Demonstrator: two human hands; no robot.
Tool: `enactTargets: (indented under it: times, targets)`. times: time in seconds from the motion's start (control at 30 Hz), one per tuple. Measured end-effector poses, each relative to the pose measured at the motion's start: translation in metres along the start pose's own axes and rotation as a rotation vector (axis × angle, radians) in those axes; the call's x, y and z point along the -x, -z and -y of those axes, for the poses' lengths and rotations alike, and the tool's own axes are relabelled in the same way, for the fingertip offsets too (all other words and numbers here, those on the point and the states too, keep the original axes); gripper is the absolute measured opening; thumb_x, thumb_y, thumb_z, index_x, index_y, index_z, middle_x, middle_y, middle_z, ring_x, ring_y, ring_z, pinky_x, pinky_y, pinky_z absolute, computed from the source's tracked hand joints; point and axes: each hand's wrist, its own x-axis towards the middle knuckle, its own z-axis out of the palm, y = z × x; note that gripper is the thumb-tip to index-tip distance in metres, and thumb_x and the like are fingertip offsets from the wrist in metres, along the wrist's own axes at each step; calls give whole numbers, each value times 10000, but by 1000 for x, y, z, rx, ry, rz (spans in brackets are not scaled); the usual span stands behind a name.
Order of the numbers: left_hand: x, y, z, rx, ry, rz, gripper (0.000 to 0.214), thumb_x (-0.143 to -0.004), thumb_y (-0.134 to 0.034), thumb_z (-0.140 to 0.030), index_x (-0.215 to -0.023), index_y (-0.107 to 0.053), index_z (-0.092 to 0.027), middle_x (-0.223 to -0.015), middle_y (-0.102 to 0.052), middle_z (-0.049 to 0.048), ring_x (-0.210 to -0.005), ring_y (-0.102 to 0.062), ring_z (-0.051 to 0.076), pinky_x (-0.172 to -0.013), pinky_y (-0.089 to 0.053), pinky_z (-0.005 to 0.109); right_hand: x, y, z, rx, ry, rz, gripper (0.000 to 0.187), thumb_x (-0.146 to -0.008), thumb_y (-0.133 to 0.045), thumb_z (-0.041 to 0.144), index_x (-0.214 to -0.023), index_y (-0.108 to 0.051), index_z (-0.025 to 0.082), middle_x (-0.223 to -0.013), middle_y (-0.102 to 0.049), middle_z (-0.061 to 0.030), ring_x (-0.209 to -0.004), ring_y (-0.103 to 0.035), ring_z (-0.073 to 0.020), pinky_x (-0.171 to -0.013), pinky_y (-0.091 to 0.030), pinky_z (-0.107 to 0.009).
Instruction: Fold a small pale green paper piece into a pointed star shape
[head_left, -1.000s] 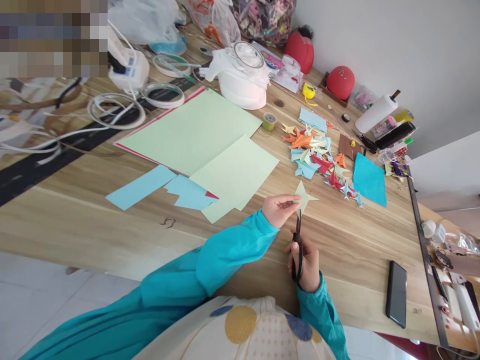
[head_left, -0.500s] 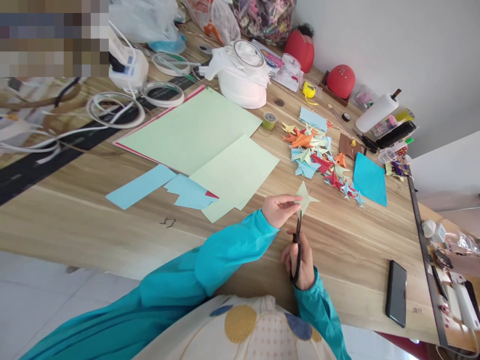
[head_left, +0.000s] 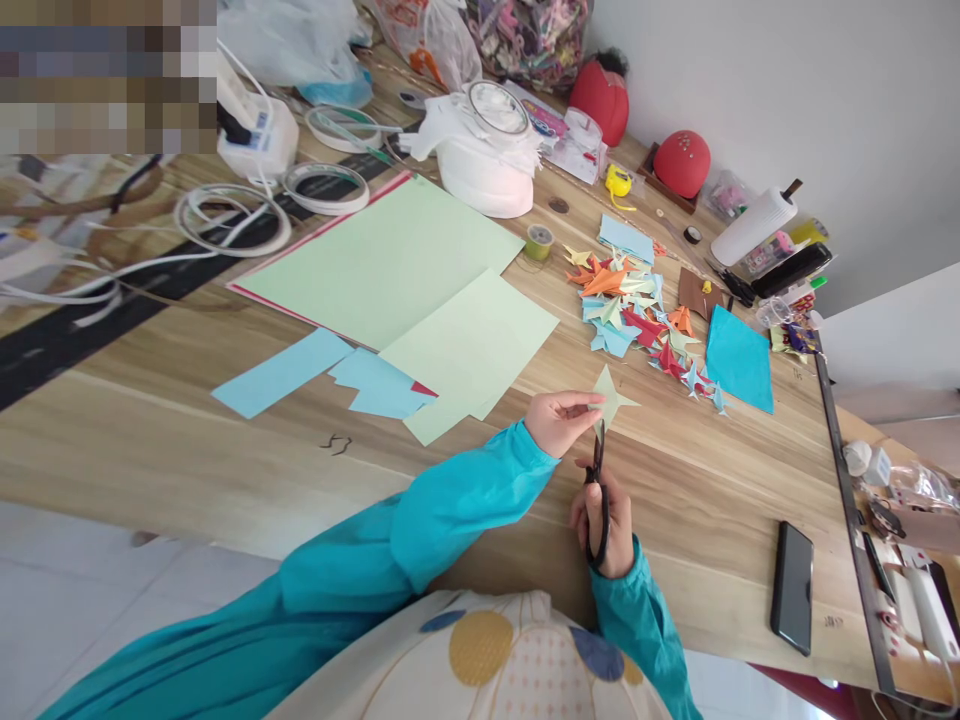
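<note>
My left hand (head_left: 559, 417) pinches a small pale green folded paper shape (head_left: 613, 397) above the wooden table (head_left: 225, 440). Just below it, my right hand (head_left: 611, 520) grips black scissors (head_left: 597, 490), whose blades point up at the lower edge of the paper shape. Both arms wear teal sleeves.
Pale green sheets (head_left: 420, 290) and light blue paper offcuts (head_left: 330, 375) lie to the left. A heap of coloured folded paper pieces (head_left: 637, 315) and a teal sheet (head_left: 739, 358) sit ahead on the right. A black phone (head_left: 792, 587) lies near the right front edge. A white pot (head_left: 487, 150), tape rolls and bags crowd the back.
My right hand with the scissors has shifted slightly up toward the paper shape. The left hand holds the shape almost still.
</note>
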Motion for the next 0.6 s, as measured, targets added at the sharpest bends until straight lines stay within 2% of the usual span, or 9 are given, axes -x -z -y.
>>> enactTargets:
  times: [0.2, 0.6]
  targets:
    - [-2, 0, -7, 96, 100, -13, 258, -520, -724, -219, -753, -696, -112, -521, -603, -6, -485, -517, 81, -517, -493, 223, 0, 0, 2, 8, -2, 1, 538, -798, -388, 552, -1129, -462, 134, -434, -449, 54, -284, -330, -61, -299, -218, -190]
    - [-2, -1, -7, 157, 133, -31, 279, -476, -747, -222, -727, -699, -113, -516, -585, -11, -512, -494, 74, -511, -472, 209, -2, 0, -3, 12, -23, -5, 573, -804, -391, 541, -1181, -433, 111, -413, -433, 63, -271, -328, -58, -273, -205, -179]
